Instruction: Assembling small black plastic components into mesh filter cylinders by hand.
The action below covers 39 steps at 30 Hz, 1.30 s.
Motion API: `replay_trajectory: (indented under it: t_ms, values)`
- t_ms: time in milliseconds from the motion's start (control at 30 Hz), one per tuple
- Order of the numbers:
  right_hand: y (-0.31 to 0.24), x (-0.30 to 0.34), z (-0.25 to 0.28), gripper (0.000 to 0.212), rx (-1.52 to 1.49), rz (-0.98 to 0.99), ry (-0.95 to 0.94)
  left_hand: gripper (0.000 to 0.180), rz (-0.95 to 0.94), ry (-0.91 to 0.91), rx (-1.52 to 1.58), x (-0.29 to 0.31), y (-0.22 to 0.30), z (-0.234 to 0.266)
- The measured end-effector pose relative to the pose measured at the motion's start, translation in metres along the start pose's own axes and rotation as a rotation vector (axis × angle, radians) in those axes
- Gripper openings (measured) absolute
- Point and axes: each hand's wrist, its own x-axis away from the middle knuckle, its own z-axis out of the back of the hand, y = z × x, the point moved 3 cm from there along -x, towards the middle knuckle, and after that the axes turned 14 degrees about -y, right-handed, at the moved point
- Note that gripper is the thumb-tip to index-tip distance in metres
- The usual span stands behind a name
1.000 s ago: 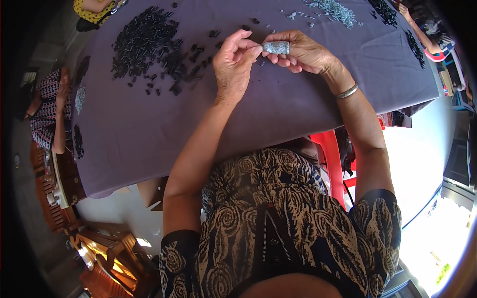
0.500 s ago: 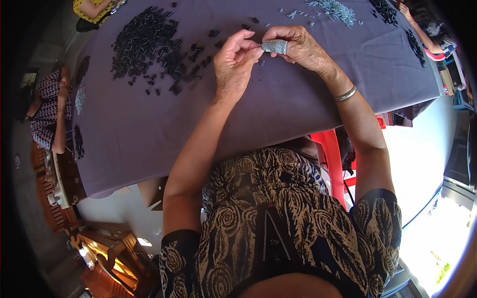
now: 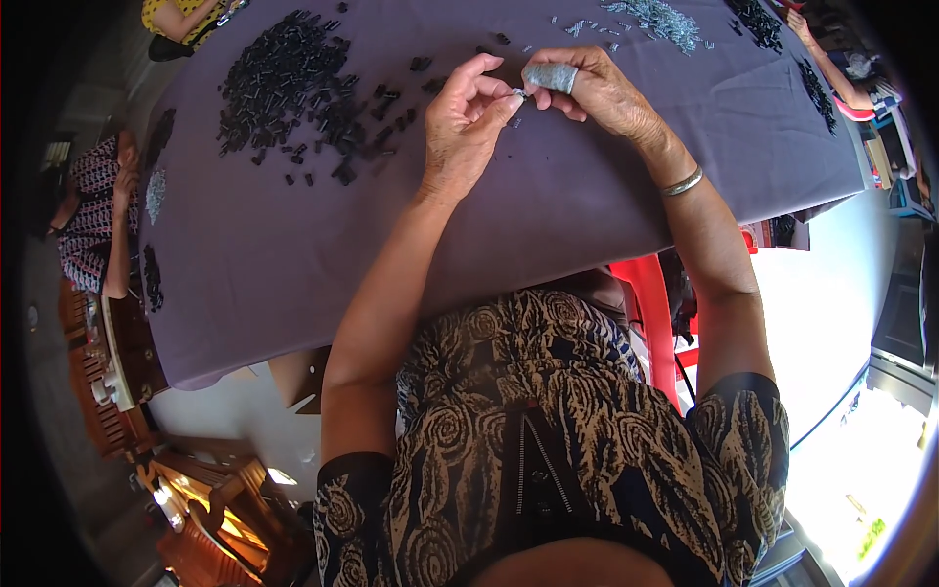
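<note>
My left hand [image 3: 460, 127] is closed in a pinch, thumb against fingertips, on a small silvery piece [image 3: 519, 94] whose kind is too small to make out. Just to the right, my right hand [image 3: 611, 96] has its fingers drawn together, with a grey wrap [image 3: 551, 77] around one digit. Its fingertips meet the left ones at the little piece, and whatever lies inside them is hidden. Left of the hands spreads a pile of small black cylindrical pieces [image 3: 284, 83], some strays reaching close to my left hand. A heap of small clear, silvery pieces [image 3: 657, 22] lies beyond my right hand.
A purple-grey cloth covers the table [image 3: 323, 264]. Other black heaps [image 3: 817, 96] lie along its right side. People sit at the far left [image 3: 93, 215], the top left [image 3: 176, 18] and the right [image 3: 851, 83]. A red chair [image 3: 648, 303] stands beside me.
My right hand has shifted slightly up and right, its wrapped digit lifting off the left fingertips. The silvery piece now shows at the left fingertips.
</note>
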Motion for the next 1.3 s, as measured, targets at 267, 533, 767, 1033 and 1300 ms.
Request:
replay_trajectory:
  t_ms: [267,533,767,1033,1300]
  values:
    - [0.006,-0.003,-0.004,0.033,0.041,-0.093,0.014,0.041,-0.008,-0.064,0.028,0.001,-0.004,-0.002]
    - [0.027,0.001,0.05,0.016,0.56,0.152,0.544,0.04,0.093,-0.231,-0.252,0.005,0.001,-0.009]
    - [0.027,-0.006,0.039,0.02,0.784,0.068,0.384,0.035,0.048,-0.065,-0.298,0.005,-0.005,0.002]
    - [0.027,-0.011,0.031,0.025,1.04,0.152,0.308,0.027,0.045,0.063,-0.182,0.005,-0.012,0.012]
    - [0.016,-0.001,0.035,0.017,0.745,-0.021,0.208,0.026,0.028,0.083,-0.183,0.004,-0.011,0.015]
